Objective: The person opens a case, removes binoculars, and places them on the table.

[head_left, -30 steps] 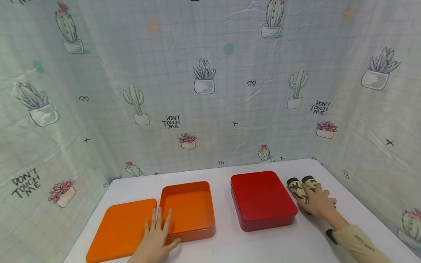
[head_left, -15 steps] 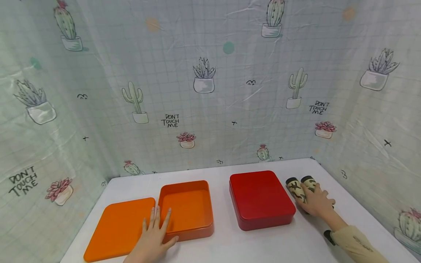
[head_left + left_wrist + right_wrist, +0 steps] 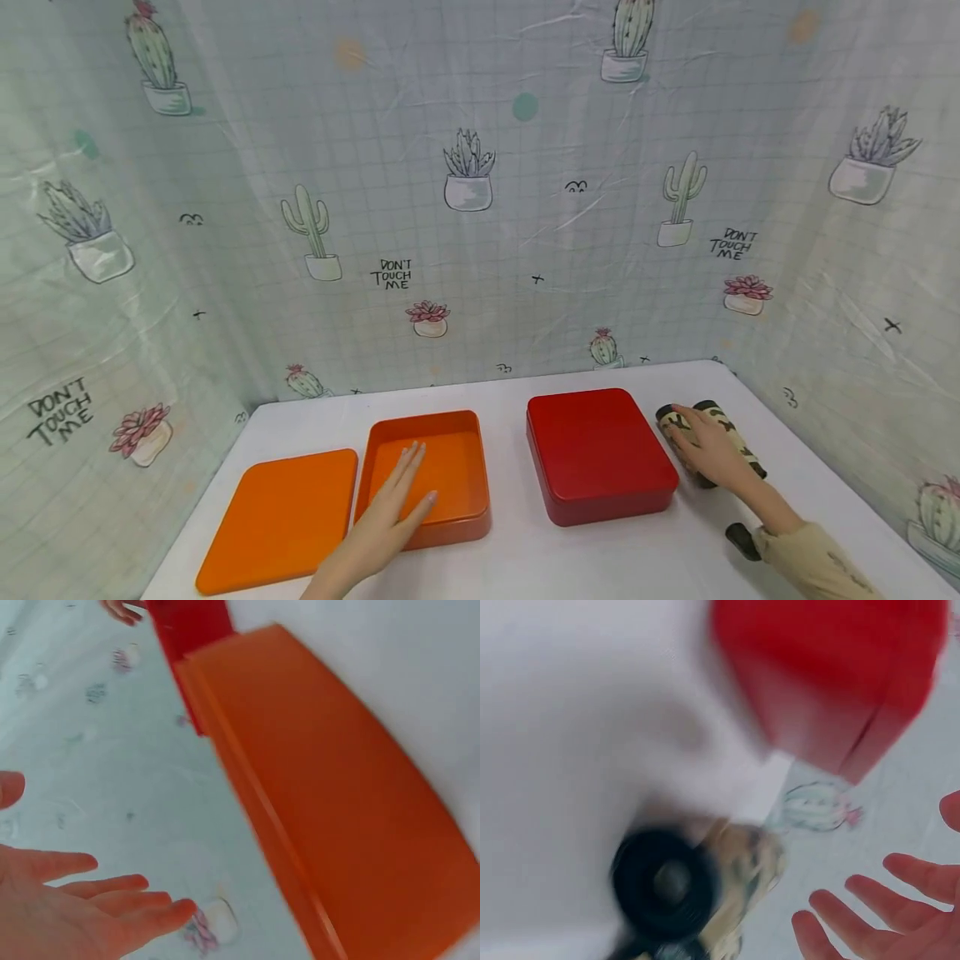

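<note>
My left hand (image 3: 378, 529) is over the near left part of an uncovered orange box (image 3: 442, 467), fingers straight, holding nothing. In the left wrist view that hand (image 3: 90, 904) shows an open palm beside the orange box (image 3: 330, 795). On the right lies a pair of camouflage binoculars (image 3: 738, 437) with black ends. My right hand (image 3: 708, 450) overlaps their left barrel in the head view. The right wrist view shows the right hand (image 3: 892, 915) with fingers extended and spread, apart from the binoculars (image 3: 739, 877) there.
A flat orange lid (image 3: 281, 517) lies left of the orange box. Between that box and the binoculars sits a closed red box (image 3: 600, 454). A small dark rounded piece (image 3: 742, 542) shows beside the right sleeve (image 3: 813, 562). Patterned curtain (image 3: 480, 250) surrounds the white table (image 3: 540, 558).
My left hand has moved right, farther over the orange box. My right hand has shifted left across the binoculars, and more of their right barrel now shows. The boxes and lid stay put.
</note>
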`<state>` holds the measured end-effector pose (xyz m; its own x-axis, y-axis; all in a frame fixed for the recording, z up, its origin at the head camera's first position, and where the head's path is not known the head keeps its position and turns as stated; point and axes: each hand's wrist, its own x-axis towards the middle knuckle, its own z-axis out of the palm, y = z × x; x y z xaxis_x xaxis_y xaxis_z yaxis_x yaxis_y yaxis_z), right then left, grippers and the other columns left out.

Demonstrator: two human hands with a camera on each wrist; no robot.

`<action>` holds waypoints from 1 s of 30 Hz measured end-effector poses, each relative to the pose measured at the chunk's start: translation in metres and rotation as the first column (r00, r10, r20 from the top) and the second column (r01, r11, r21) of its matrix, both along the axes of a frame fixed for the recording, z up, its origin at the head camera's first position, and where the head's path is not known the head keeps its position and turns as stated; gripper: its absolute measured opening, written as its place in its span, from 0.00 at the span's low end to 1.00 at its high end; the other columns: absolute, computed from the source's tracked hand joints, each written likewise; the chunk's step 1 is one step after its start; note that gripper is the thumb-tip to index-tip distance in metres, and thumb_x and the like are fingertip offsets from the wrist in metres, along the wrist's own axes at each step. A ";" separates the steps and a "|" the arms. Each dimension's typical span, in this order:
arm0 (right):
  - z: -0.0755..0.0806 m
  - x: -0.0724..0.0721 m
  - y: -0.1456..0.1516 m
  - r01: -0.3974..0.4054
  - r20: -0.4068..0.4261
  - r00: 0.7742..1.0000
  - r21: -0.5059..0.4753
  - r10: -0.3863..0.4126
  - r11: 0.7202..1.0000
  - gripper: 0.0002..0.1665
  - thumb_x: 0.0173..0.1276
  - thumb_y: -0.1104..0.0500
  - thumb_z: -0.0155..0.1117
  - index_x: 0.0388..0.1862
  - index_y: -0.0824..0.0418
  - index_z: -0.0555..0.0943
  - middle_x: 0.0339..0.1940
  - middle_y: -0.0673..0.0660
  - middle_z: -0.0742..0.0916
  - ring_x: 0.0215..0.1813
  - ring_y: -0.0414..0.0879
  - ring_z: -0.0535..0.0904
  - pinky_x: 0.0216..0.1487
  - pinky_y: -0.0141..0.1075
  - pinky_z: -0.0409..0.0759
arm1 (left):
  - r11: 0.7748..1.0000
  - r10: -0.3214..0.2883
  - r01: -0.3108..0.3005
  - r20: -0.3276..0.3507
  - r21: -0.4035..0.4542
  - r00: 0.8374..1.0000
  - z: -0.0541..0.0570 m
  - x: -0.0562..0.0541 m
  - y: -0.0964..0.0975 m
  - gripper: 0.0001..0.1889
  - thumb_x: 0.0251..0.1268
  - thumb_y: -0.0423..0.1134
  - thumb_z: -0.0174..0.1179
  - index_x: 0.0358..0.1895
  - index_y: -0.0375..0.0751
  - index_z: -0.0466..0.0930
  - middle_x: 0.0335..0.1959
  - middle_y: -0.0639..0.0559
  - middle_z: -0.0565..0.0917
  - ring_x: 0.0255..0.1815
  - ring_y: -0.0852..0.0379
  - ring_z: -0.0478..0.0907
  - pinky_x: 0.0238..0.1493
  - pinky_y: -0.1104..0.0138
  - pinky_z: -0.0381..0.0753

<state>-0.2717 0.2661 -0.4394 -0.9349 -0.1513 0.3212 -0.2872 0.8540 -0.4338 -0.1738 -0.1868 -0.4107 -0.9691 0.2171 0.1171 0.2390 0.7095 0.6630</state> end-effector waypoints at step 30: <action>0.017 0.002 -0.003 0.065 0.459 0.839 -0.618 0.293 0.784 0.38 0.72 0.44 0.34 0.68 0.70 0.46 0.66 0.74 0.60 0.62 0.62 0.67 0.57 0.49 0.72 | 0.416 -0.424 -0.138 0.326 0.899 0.845 -0.015 -0.041 0.099 0.29 0.71 0.48 0.32 0.65 0.28 0.51 0.64 0.29 0.59 0.60 0.36 0.67 0.57 0.53 0.69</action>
